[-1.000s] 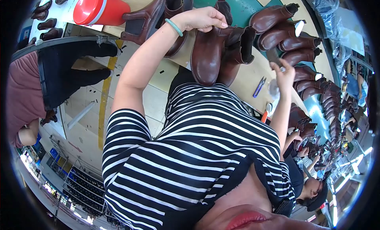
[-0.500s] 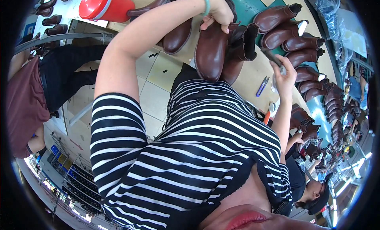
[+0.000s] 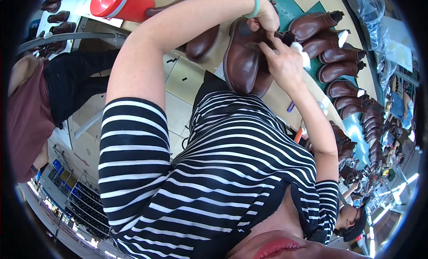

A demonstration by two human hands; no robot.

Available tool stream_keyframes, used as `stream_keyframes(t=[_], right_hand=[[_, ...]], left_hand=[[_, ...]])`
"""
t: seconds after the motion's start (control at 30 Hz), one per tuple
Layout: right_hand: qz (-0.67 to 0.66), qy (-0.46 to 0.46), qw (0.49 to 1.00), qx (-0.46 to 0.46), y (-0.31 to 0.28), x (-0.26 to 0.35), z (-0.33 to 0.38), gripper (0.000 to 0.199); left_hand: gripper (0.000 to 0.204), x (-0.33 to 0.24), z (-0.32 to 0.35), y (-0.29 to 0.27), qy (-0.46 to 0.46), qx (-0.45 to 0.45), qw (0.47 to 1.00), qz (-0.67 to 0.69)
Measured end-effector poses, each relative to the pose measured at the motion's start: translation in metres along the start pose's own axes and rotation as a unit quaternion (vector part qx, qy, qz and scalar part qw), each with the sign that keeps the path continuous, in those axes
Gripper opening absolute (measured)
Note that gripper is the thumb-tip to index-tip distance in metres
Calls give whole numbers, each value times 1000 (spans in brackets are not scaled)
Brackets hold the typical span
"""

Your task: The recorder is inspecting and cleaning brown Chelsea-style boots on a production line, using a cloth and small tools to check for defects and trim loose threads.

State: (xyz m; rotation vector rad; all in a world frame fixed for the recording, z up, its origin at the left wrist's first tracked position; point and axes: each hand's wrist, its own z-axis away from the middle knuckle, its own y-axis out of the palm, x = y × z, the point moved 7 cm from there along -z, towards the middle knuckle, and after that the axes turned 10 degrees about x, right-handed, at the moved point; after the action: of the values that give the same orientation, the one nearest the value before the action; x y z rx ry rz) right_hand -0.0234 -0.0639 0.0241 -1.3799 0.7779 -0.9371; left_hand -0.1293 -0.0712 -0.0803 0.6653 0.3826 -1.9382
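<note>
A brown leather ankle boot [image 3: 238, 61] stands on the table edge before me, toe toward my body. My left hand [image 3: 266, 19], below a pale green bangle, is closed on the boot's upper near its top opening. My right hand [image 3: 285, 65] reaches in from the right, with fingertips at the ankle of the boot. A white, soft-looking wad [image 3: 302, 55] shows at the far side of the right hand and seems held in its palm. The mate boot [image 3: 263, 82] stands just right of the first, largely covered by my right hand.
Several brown boots [image 3: 341, 72] line the table's right side. A red bucket [image 3: 138, 7] and another boot [image 3: 203, 47] stand to the left. Purple snips [image 3: 290, 107] and an orange-handled tool [image 3: 298, 135] lie near the front edge. A person in maroon [image 3: 33, 121] stands at left.
My right hand has moved up and left from beside the boots to the boot's ankle. The dark tool it held is now out of sight. The left hand and boot shifted slightly right.
</note>
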Motion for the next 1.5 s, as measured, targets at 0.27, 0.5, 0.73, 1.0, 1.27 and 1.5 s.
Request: stream_keyframes(t=[0.27,0.5,0.73,1.0,1.27,1.5], right_hand=[[-69,76,993,-62,19,11,4,22],[-98,7,994,47,5,39,13,30],[41,22,999,27,-5,-7,3,34],[27,-22,998,44,9,8,-13,33],[-29,61,997,27,-27,-20,-1,29],[-20,18,999,21,-9,-22,-19,24]], left_hand=[[37,-1,-10,-3,0,31,999,-29],[39,-2,-11,-2,18,38,999,-6],[29,-9,-11,-2,27,47,998,-42],[30,-11,-22,-7,16,65,997,-36],[31,-15,-14,-6,23,31,998,-48],[37,-21,-18,-8,76,57,995,-34]])
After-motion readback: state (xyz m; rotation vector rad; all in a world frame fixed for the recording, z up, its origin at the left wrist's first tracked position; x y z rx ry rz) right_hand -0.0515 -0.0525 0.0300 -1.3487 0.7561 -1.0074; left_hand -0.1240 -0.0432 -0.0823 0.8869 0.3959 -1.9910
